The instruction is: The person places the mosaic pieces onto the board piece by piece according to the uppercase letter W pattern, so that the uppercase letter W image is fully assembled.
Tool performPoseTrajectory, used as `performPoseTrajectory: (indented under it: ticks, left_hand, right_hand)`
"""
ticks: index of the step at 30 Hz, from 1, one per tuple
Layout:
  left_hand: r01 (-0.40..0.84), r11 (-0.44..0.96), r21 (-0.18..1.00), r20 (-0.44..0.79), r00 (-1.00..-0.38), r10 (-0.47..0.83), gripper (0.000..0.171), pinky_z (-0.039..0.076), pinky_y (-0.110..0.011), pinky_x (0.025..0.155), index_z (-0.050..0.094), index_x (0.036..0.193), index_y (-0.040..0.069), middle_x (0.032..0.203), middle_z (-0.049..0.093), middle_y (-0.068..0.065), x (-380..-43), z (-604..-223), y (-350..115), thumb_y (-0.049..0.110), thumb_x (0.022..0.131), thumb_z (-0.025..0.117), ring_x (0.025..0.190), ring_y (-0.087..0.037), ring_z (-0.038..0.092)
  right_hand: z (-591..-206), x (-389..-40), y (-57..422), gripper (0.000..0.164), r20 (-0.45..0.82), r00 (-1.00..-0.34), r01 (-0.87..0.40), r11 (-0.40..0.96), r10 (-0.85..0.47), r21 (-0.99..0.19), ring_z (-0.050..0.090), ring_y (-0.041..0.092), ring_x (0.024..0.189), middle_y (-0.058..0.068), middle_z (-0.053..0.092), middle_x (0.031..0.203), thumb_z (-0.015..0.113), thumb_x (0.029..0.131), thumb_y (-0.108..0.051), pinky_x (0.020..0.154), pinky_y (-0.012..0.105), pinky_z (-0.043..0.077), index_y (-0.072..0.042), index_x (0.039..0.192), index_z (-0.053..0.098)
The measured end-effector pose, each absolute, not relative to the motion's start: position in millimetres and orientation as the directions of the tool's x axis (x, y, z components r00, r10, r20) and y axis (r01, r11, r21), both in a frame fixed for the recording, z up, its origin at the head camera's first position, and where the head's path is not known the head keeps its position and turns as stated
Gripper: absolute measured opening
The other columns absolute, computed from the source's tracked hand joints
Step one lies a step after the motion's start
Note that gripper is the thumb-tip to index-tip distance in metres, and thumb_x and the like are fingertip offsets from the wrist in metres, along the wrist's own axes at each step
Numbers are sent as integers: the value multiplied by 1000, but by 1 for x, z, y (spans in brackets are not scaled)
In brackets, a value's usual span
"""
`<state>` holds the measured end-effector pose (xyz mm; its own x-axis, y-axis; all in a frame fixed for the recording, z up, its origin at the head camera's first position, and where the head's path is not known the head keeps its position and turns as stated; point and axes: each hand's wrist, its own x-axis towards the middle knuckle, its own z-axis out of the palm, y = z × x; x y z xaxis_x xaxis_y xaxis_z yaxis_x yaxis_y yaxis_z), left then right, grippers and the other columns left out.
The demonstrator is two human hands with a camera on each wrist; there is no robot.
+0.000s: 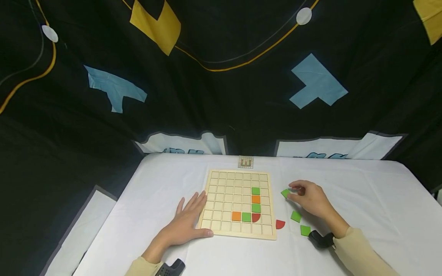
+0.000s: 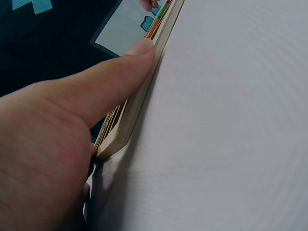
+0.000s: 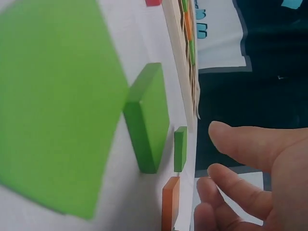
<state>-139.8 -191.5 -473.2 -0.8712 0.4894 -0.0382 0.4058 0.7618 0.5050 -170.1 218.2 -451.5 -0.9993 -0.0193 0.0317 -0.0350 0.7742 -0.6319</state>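
A light wooden grid board (image 1: 221, 189) lies on the white table. My left hand (image 1: 186, 224) rests at its left edge with fingers spread; the thumb (image 2: 120, 79) touches the near edge. Set in the grid are several tiles: green, orange and one red quarter-round tile (image 1: 256, 217). Right of the board, my right hand (image 1: 312, 199) hovers with thumb and fingers apart, holding nothing. Beside its fingertips lies a green square tile (image 1: 285, 193). An orange tile (image 3: 170, 204) shows in the right wrist view; the hand hides it in the head view.
Two more green tiles (image 1: 296, 216) and a loose red quarter-round tile (image 1: 280, 224) lie between the board and the right forearm. A small patterned card (image 1: 246, 162) sits behind the board. A dark curtain (image 1: 214, 103) hangs beyond the table.
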Motion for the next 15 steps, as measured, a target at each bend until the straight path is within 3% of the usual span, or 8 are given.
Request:
performPoseTrajectory:
  ticks: [6, 15]
  left_hand:
    - [398, 762, 511, -44, -873, 485, 115, -10, -61, 117, 16, 161, 5, 168, 8, -8, -139, -473, -191, 69, 81, 68, 155, -32, 1]
    - [415, 759, 501, -23, -871, 491, 114, -9, -64, 116, 18, 160, 1, 168, 11, -11, -139, -473, -191, 68, 82, 69, 154, -35, 4]
  right_hand:
    - [-454, -174, 217, 39, 39, -998, -58, 803, -43, -593, 61, 26, 89, 15, 71, 103, 79, 84, -17, 78, 44, 53, 4, 115, 69]
    - [-453, -178, 214, 39, 22, -999, -52, 824, -48, -564, 57, 23, 82, 9, 67, 92, 81, 81, -17, 72, 38, 51, 5, 112, 70]
